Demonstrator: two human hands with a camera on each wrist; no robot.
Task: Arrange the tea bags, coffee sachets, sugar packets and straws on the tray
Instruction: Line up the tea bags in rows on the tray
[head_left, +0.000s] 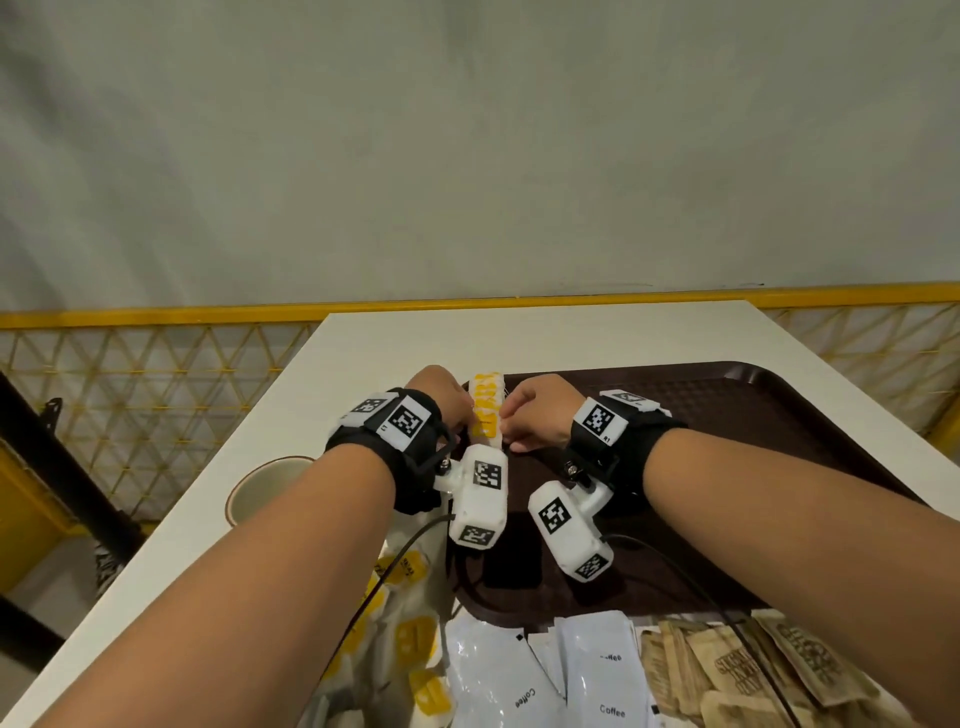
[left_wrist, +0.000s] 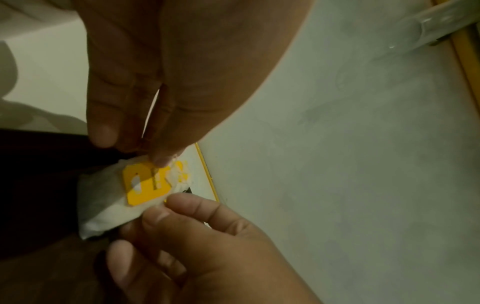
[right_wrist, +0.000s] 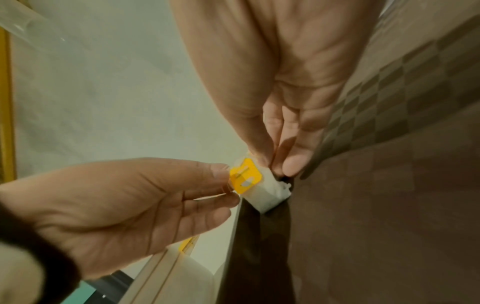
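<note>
Both hands are meeting at the far left corner of the dark brown plastic tray (head_left: 727, 410) — the left hand (head_left: 447, 405) and right hand (head_left: 535, 415) are each pinching the row of white paper tea bags with yellow tags (head_left: 485, 410) from opposite sides, the row lying along the tray's left rim.

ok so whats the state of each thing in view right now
tea bags: in a row at the tray's left edge, held from both sides
left hand: pinches the row
right hand: pinches the row
tray: mostly bare
cup: upright on table
coffee sachets: off tray
sugar packets: off tray
</note>
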